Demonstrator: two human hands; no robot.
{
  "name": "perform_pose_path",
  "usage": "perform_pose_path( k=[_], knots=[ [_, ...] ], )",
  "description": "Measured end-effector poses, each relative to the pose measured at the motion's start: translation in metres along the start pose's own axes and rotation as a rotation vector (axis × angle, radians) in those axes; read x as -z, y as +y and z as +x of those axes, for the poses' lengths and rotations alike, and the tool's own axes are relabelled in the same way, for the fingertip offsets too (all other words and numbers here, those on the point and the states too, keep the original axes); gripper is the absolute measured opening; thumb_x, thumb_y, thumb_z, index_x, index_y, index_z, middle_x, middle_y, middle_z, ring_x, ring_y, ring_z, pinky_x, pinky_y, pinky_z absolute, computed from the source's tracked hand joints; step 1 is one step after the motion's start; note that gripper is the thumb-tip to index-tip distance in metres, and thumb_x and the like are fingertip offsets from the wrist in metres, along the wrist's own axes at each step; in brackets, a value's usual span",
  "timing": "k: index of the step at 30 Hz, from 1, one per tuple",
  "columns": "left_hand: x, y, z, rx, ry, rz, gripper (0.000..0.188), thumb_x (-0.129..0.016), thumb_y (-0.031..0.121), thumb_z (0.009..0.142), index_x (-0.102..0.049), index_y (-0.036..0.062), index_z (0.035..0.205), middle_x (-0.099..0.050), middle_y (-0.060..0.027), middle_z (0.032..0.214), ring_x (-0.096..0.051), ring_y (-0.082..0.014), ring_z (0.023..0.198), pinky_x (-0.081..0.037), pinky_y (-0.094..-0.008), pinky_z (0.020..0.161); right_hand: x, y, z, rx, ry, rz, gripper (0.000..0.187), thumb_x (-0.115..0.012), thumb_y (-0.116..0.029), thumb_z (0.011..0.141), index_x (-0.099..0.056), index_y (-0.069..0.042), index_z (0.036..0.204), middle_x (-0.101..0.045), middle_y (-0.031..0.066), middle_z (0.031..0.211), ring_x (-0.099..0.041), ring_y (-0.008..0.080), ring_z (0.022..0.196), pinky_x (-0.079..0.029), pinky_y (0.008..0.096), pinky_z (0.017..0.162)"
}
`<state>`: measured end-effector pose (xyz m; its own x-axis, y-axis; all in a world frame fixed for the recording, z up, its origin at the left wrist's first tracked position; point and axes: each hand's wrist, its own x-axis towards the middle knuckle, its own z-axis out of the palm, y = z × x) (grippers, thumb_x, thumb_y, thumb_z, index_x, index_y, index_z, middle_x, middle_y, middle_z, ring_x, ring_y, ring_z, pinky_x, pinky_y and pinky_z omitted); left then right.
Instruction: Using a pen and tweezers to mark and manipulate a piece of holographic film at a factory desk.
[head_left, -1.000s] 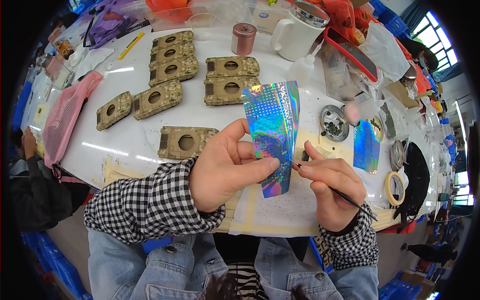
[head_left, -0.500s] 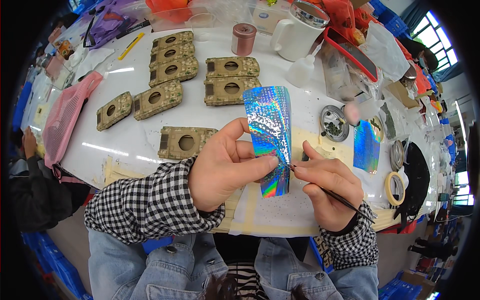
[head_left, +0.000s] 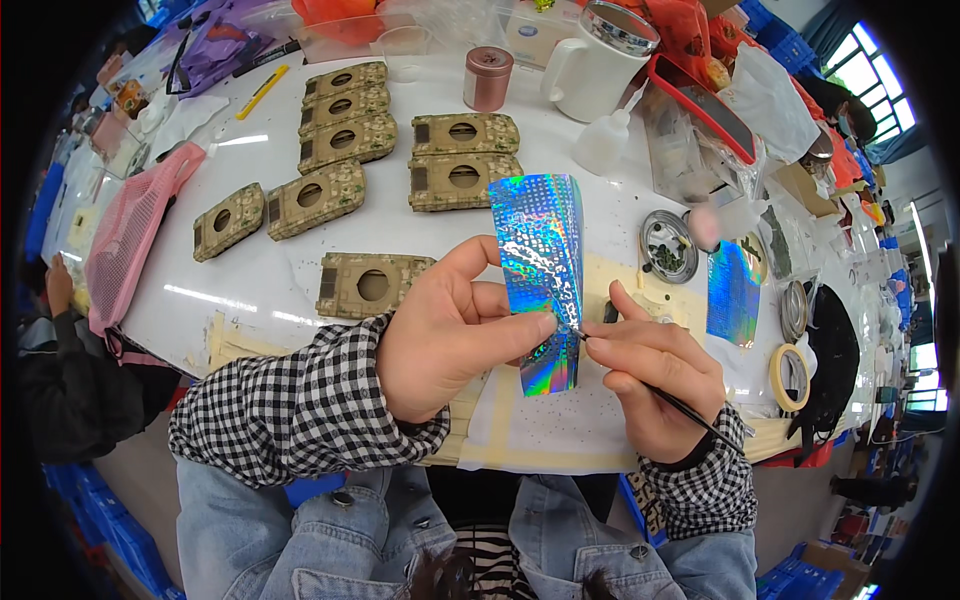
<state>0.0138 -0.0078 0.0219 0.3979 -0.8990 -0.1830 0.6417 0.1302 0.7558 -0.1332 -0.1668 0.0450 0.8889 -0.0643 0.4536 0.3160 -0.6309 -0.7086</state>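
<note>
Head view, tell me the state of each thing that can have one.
Left hand, closed on the shiny sheet
shiny sheet, held raised
Right hand, closed on the thin black tool
thin black tool, tip at the sheet's right edge
Pink tin, upright, lid on
Red-edged phone, screen dark
Round dish, uncovered, dark bits inside
Model hulls, round openings uncovered

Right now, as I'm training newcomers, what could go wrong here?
The thin dark tool in the right hand ends close to the left hand, so a slip might jab it. The shiny sheet, pinched in its lower half, could bend. The round tin of small dark pieces might spill if knocked.
</note>
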Motion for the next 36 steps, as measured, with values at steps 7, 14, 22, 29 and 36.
perform_pose_path(
  k=[7,14,22,29,36],
  knots=[
    [-0.0008,0.0008,-0.0003,0.001,-0.009,-0.002,0.046,-0.062,-0.002,0.088,-0.037,-0.0001,0.127,-0.068,-0.0144,0.104,-0.066,-0.0168,0.093,-0.054,-0.0296,0.080,0.0009,-0.0005,0.0000,-0.006,-0.004,-0.004,0.025,-0.068,0.000,0.083,-0.067,-0.002,0.108,-0.068,0.0124,0.103,-0.065,0.0237,0.103,-0.040,0.0519,0.105],
    [-0.0009,0.0007,-0.0001,0.003,-0.017,-0.017,0.046,-0.061,-0.002,0.088,-0.037,-0.0001,0.127,-0.068,-0.0148,0.104,-0.066,-0.0172,0.094,-0.054,-0.0305,0.082,-0.0007,0.0005,-0.0018,-0.007,0.003,0.006,0.024,-0.067,0.000,0.083,-0.067,-0.003,0.108,-0.067,0.0132,0.104,-0.065,0.0242,0.103,-0.039,0.0524,0.105],
    [-0.0002,-0.0009,-0.0003,-0.010,-0.010,-0.009,0.048,-0.061,-0.002,0.089,-0.036,-0.0005,0.129,-0.068,-0.0134,0.104,-0.066,-0.0166,0.093,-0.053,-0.0300,0.083,-0.0015,0.0006,-0.0030,-0.040,0.021,0.030,0.022,-0.063,-0.001,0.087,-0.067,-0.003,0.108,-0.067,0.0141,0.104,-0.065,0.0241,0.103,-0.039,0.0523,0.106],
    [-0.0007,0.0010,-0.0010,0.016,-0.011,0.026,0.048,-0.061,-0.002,0.089,-0.036,-0.0001,0.130,-0.068,-0.0136,0.104,-0.066,-0.0164,0.094,-0.053,-0.0285,0.082,-0.0001,0.0006,-0.0028,-0.053,0.014,0.045,0.021,-0.063,-0.001,0.087,-0.067,-0.002,0.108,-0.067,0.0147,0.104,-0.065,0.0244,0.103,-0.039,0.0523,0.106],
    [0.0000,0.0002,-0.0007,0.002,-0.023,-0.010,0.047,-0.060,-0.002,0.089,-0.036,0.0000,0.129,-0.067,-0.0142,0.105,-0.066,-0.0172,0.095,-0.053,-0.0292,0.083,0.0004,0.0027,-0.0019,-0.010,0.000,0.036,0.022,-0.065,0.000,0.085,-0.067,-0.001,0.107,-0.067,0.0139,0.103,-0.065,0.0253,0.103,-0.040,0.0523,0.105]
  ],
)
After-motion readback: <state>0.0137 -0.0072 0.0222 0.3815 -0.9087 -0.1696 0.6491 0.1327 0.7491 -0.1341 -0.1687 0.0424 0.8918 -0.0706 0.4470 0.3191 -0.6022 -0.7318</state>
